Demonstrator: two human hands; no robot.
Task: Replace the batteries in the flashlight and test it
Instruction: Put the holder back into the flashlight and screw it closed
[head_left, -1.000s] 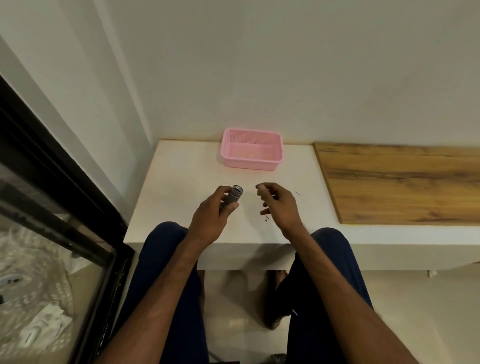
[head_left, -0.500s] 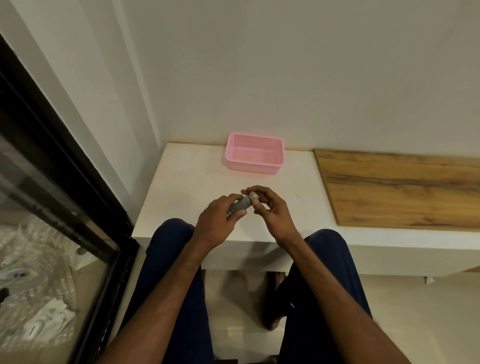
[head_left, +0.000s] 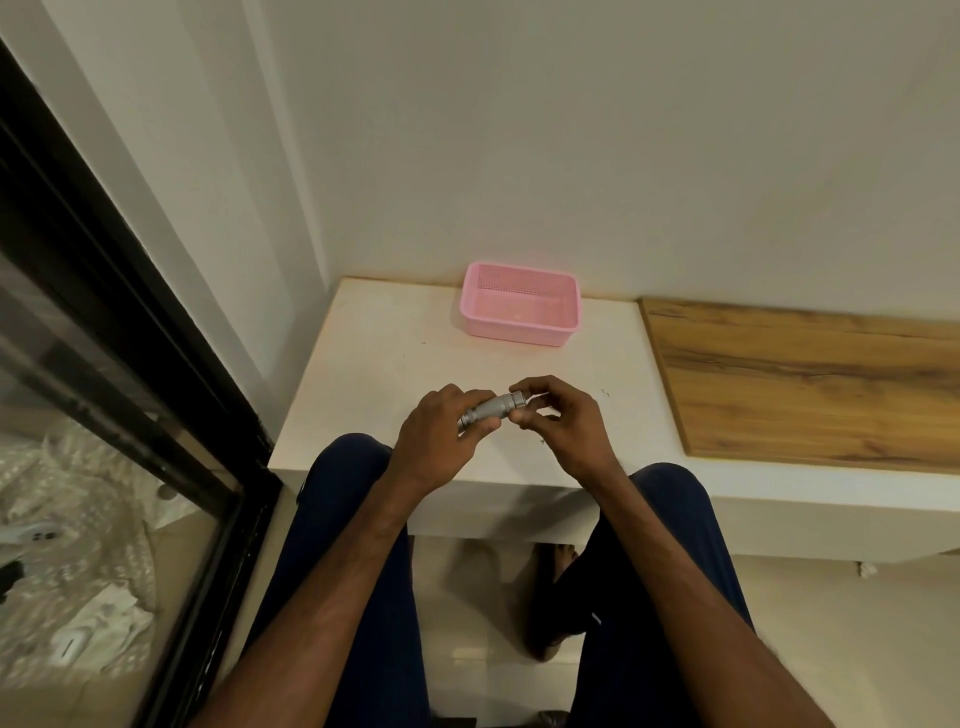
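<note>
A small grey metal flashlight (head_left: 492, 409) is held above the white table (head_left: 374, 364), tilted up to the right. My left hand (head_left: 441, 436) grips its lower body, with the near end hidden in my palm. My right hand (head_left: 558, 421) pinches the upper end of the flashlight between thumb and fingers. I see no loose batteries.
A pink plastic basket (head_left: 519, 310) stands at the back of the table by the wall. A wooden board (head_left: 810, 384) covers the surface to the right. A black-framed glass door (head_left: 119, 374) runs along the left. My knees sit under the table's front edge.
My right hand came in from the right and took hold of the flashlight's upper end. The flashlight has tilted lower, and both hands stay together over the table.
</note>
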